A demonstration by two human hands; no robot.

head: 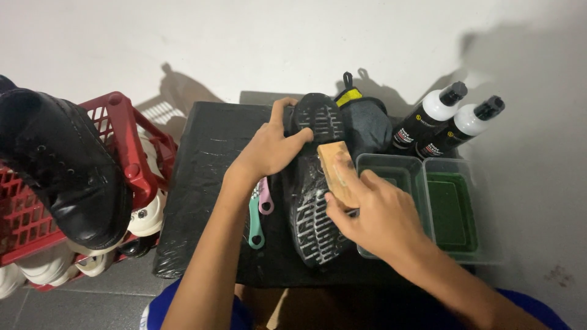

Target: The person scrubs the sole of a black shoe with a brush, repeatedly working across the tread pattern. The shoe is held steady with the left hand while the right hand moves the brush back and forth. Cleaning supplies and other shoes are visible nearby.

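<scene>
While the left hand (pixel 272 146) grips it, the sole-up black shoe (pixel 315 183) shows soapy tread.

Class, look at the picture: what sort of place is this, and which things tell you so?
Probably a home shoe-cleaning spot on a floor. A black shoe lies sole up, scrubbed with a wooden brush; two spray bottles and a red basket of shoes stand nearby.
</scene>
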